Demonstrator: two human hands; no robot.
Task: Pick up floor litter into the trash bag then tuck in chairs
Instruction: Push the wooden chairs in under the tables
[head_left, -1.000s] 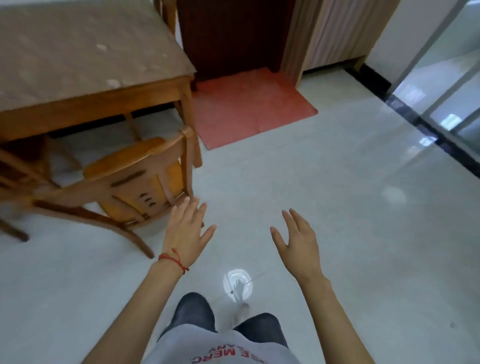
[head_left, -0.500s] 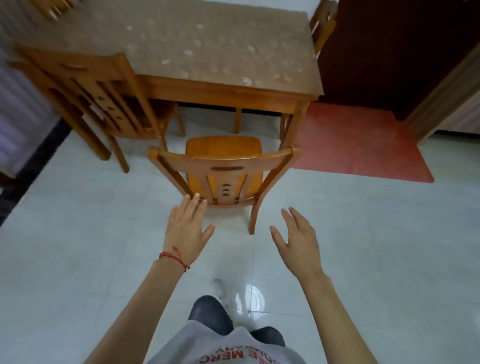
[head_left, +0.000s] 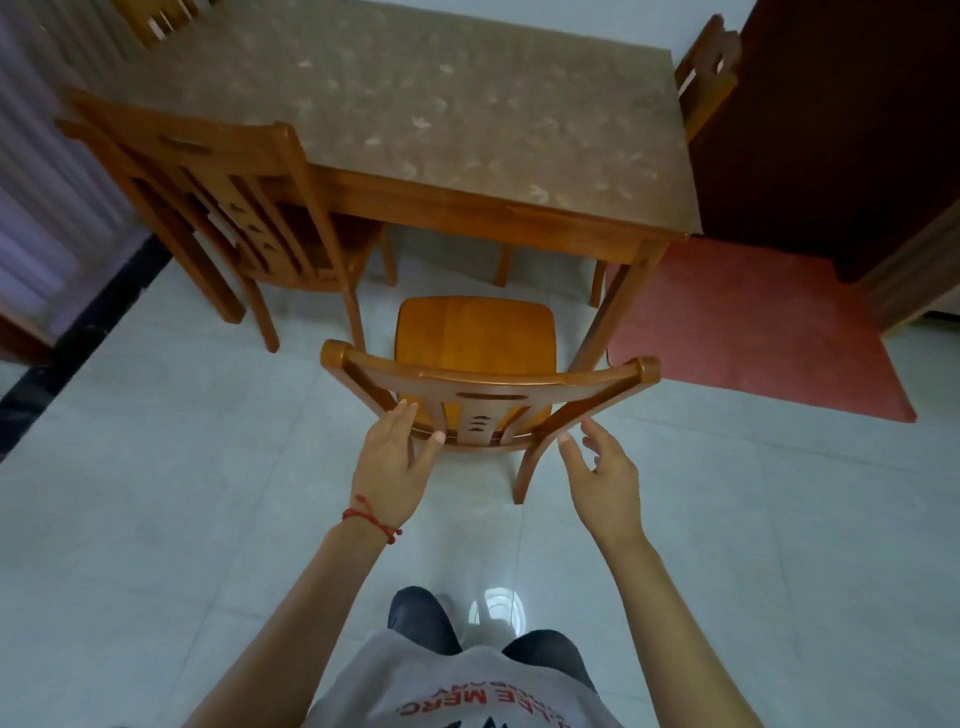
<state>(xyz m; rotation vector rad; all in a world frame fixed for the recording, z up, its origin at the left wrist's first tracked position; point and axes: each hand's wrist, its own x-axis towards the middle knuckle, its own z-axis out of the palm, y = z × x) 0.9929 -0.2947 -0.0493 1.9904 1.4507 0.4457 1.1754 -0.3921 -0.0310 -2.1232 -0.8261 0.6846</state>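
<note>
Risk first: chair (head_left: 475, 358) stands pulled out, its seat only just short of the surface (head_left: 415, 119) edge and close beside the right front table leg (head_left: 615, 306), so a crooked push could knock the seat or chair leg into that table leg and stall the tuck (my judgement). A slip is also likely if the push starts before either hand wraps the backrest. Left hand (head_left: 394, 457) is released, fingers straight, fingertips and thumb at the left upright of the backrest, contact or near-contact, cannot tell which. Right hand (head_left: 602, 470) is loosely spread, fingers relaxed, just beside the right upright, holding nothing. Second chair (head_left: 223, 208) at left sits partly under the surface. No litter or trash bag in view.
</note>
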